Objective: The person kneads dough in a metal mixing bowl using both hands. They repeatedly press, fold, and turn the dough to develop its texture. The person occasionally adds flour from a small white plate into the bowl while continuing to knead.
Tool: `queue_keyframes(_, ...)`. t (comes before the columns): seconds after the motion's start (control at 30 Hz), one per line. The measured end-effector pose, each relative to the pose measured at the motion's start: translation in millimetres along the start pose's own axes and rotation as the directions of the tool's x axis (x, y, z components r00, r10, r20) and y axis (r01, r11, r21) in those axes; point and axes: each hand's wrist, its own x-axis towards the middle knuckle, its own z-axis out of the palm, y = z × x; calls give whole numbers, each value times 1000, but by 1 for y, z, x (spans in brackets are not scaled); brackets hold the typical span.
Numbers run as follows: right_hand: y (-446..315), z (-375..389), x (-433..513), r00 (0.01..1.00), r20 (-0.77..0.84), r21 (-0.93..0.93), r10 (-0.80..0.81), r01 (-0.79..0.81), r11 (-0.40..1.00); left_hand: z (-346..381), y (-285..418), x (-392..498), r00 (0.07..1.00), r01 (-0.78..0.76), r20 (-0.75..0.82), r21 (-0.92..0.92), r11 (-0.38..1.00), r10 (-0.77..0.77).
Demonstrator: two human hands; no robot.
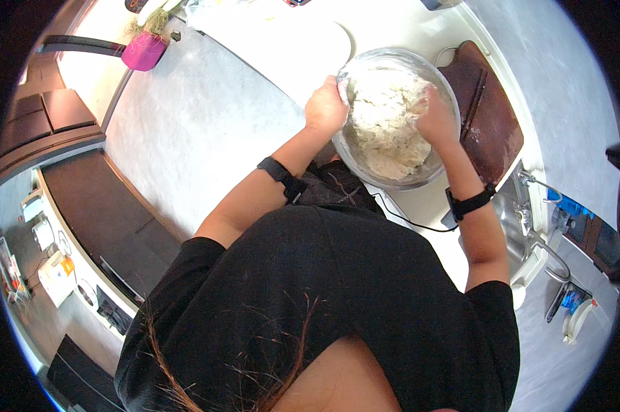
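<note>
A round stainless steel mixing bowl (pixel 446 170) stands tilted in view before me, its wall dusted with flour. Inside it is a large mass of shaggy, pale dough (pixel 387 123), rough and crumbly on top and smoother at the near side. My left hand (pixel 328 105) grips the bowl's left rim, with the thumb up at the edge and flour on the skin. At the right side of the bowl, my right hand (pixel 436 118) has its fingers curled into the dough. Those fingers are blurred and partly hidden by it.
Right of the bowl lies a dark brown cutting board (pixel 490 118) with flour marks. A steel sink (pixel 513 221) and faucet (pixel 551 260) are nearer on the right. A black cable (pixel 418 225) runs below the bowl. Far left, a magenta dustpan-like object (pixel 144 51) lies near green onions (pixel 155 18).
</note>
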Motion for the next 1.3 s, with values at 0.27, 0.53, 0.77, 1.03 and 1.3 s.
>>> queue_keyframes(0.27, 12, 44, 83, 936, 216, 267, -278, 217, 939, -1, -1, 2, 1000, -13, 12, 28, 1000, 13)
queue_keyframes(0.53, -74, 37, 20, 677, 531, -16, -510, 610, 792, -2, 1, 1, 1000, 20, 6, 43, 999, -20)
queue_keyframes(0.77, -29, -4, -57, 830, 250, -204, -498, 548, 811, -1, 2, -1, 1000, -17, -21, -5, 1000, 17)
queue_keyframes(1.03, -45, 44, 0, 824, 257, -260, -506, 563, 784, 0, -4, -2, 995, -96, -33, 9, 995, 96)
queue_keyframes(1.3, -57, 47, 61, 871, 163, -356, -464, 491, 795, 2, -3, 9, 1000, -15, -5, -26, 1000, 15)
